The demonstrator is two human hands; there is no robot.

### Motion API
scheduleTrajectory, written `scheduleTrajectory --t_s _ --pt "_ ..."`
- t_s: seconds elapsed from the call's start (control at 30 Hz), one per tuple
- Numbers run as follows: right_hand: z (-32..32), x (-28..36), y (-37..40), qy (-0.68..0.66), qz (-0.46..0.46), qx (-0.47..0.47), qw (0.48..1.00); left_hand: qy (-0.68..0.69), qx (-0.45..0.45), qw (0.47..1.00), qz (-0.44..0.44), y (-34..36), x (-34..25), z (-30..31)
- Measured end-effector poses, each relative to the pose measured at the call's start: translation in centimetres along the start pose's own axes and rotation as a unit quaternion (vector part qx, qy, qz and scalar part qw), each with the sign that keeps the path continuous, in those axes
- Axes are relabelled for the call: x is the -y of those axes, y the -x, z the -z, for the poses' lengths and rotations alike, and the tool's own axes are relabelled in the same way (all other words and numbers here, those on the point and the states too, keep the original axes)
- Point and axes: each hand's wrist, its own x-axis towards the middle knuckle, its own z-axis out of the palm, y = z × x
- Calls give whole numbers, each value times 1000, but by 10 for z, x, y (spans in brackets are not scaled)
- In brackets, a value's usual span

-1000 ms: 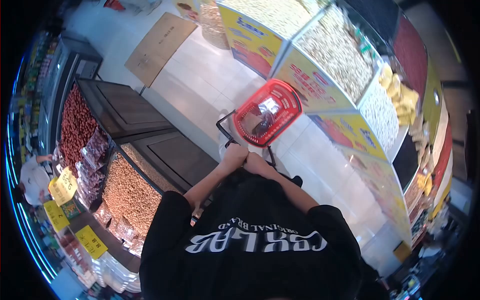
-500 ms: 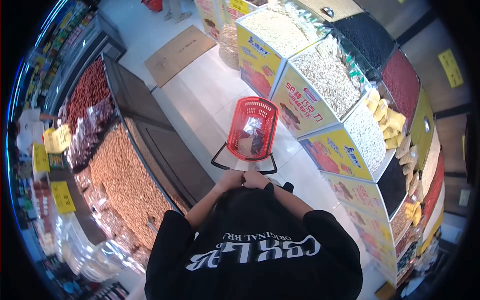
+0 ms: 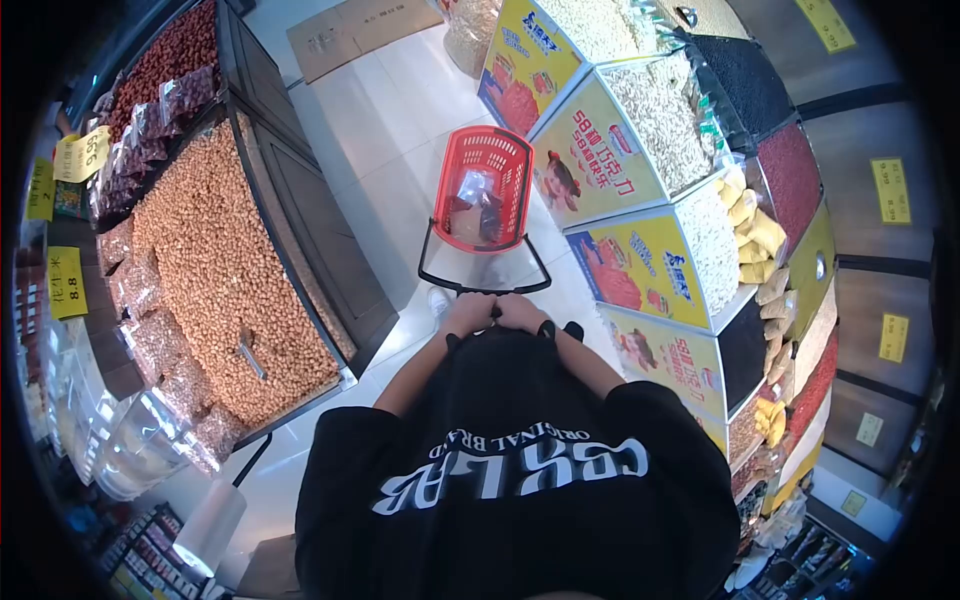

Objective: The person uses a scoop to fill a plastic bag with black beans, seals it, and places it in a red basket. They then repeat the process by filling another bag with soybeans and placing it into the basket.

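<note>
In front of me hangs a red plastic shopping basket (image 3: 522, 190) with a few items inside, among them a clear plastic package (image 3: 476, 186) and a brown piece (image 3: 464, 226). Its black handle (image 3: 434, 277) reaches back to my hands. My left hand (image 3: 470, 314) and my right hand (image 3: 521, 313) are side by side, both closed around the handle at its middle, close to my black shirt (image 3: 515, 400). The fingers curl under and are partly hidden.
On the left a dark wooden bin holds peanuts (image 3: 205, 260) with a metal scoop (image 3: 252, 355) in them. Yellow-fronted bins (image 3: 655, 275) with seeds and beans line the right. Flattened cardboard (image 3: 355, 38) lies on the tiled floor (image 3: 385, 140) ahead.
I have moved forward along the aisle: the cardboard and bins have shifted in view, and a paper roll shows at lower left. Both hands keep hold of the basket handle.
</note>
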Motion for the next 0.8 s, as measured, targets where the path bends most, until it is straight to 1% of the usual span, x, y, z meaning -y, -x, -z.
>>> scheduleTrajectory --t_s 0.1,0.2,0.27,0.3,0.37,0.4,0.47,0.5,0.6,0.63,0.73,0.8 --pt "12 8 12 9 4 9 1000 22 14 1000 1 -2 -1 -7" --pt "8 -7 16 -9 16 10 1000 1 62 998 10 -13 -11 -8" --pt "22 -15 23 -9 17 19 1000 -34 96 994 36 -27 -21 -10" --pt "25 -24 23 -5 20 29 999 -52 112 991 49 -35 -27 -11" --pt "31 -48 26 1 26 47 999 -39 134 988 64 -50 -48 -4" --pt "36 -61 31 13 43 27 999 -32 144 986 73 -57 -63 0" --pt "47 -84 45 32 80 -14 996 -36 135 987 77 -77 -86 -3" --pt "44 -102 43 80 80 -8 994 -38 132 987 79 -89 -92 -11" --pt "63 -137 67 115 64 -16 991 -4 146 984 103 -118 -117 -35" --pt "69 -147 71 90 42 -1 995 8 148 982 115 -125 -129 -37" --pt "83 -172 85 95 -22 2 995 31 141 979 147 -151 -162 -39" --pt "86 -191 89 63 -10 -8 998 40 142 975 168 -161 -181 -37"
